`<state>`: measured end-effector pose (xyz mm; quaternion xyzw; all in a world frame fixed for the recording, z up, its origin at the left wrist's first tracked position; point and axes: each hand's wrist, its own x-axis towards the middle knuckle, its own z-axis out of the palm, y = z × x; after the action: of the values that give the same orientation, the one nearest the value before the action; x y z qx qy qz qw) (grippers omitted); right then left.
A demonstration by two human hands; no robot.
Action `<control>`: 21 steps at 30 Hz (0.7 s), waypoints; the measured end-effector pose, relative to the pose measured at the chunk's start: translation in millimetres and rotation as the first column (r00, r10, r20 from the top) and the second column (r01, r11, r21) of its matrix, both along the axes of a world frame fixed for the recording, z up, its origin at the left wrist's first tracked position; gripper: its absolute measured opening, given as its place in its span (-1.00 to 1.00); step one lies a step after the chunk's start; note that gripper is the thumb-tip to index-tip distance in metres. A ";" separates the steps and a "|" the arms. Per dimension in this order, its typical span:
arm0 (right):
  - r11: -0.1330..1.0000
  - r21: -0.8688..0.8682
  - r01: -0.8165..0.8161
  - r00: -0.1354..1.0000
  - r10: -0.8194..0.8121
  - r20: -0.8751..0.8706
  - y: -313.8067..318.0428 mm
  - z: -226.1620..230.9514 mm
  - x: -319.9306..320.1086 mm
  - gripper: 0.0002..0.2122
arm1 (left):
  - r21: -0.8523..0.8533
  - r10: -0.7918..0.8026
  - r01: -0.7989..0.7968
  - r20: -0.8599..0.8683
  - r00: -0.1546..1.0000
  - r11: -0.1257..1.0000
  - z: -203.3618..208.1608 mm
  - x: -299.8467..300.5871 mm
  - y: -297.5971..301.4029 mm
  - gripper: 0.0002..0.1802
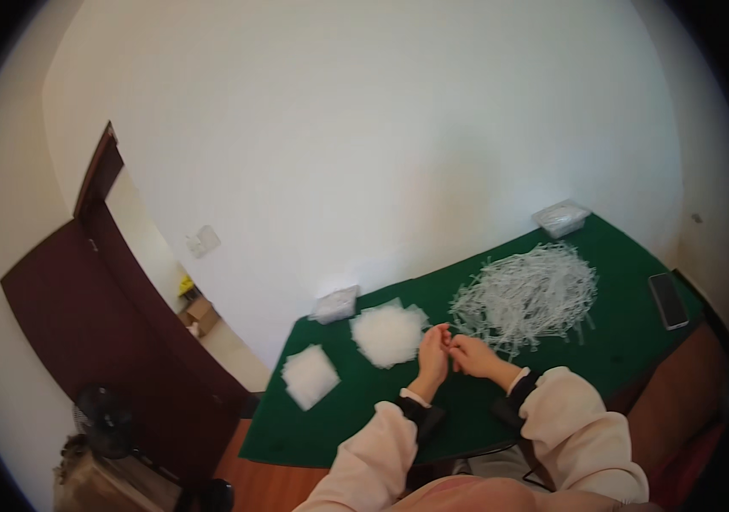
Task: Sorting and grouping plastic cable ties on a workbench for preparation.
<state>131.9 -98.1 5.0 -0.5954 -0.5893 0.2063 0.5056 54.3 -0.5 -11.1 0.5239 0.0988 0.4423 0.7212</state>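
My left hand (434,355) and my right hand (476,355) come together above the green-covered table (364,427), fingertips close to each other. The fingers of both are bent and closed; whatever is between them is too small to make out. Just beyond my right hand lies a big loose heap of thin, clear plastic pieces (526,294), like narrow sticks or tubes. Left of my left hand is a spread pile of small translucent plastic sheets or bags (387,335). Farther left sits a smaller, flatter stack of similar sheets or bags (310,376).
Against the wall stand a wrapped clear plastic container (562,218) at the back right and another wrapped package (335,304) at the back left. A phone (668,300) lies near the right edge. To the left are a dark red door (117,324) and a black fan (104,418).
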 end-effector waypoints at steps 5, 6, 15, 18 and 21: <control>0.997 0.044 0.070 0.992 -0.075 0.102 1.3 -1.7 -3.0 -0.88 | 0.066 0.076 -0.074 -0.034 0.997 0.995 3.1 -14.6 1.4 -0.69; 0.987 0.031 0.159 0.962 -0.162 0.218 -1.1 -2.7 -2.8 -0.86 | 0.094 0.067 -0.064 -0.038 0.997 0.994 3.6 -17.3 3.9 -0.68; 0.881 -0.056 0.471 0.690 -0.328 0.645 5.7 -3.0 29.8 -0.84 | -0.129 0.069 -0.090 -0.156 0.985 0.988 21.2 -40.1 22.0 -0.75; 0.874 -0.016 0.486 0.663 -0.357 0.659 5.5 -7.3 32.7 -0.86 | -0.232 0.038 -0.073 -0.153 0.988 0.970 14.8 -39.7 18.6 -0.76; 0.869 0.029 0.494 0.644 -0.389 0.659 3.0 -5.9 32.2 -0.89 | -0.265 0.001 -0.042 -0.156 0.988 0.963 13.1 -40.6 14.4 -0.78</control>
<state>164.1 -95.1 -0.9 -0.7918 -0.5449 -0.0968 0.2586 13.6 13.9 2.0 0.4533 0.2190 0.3907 0.7707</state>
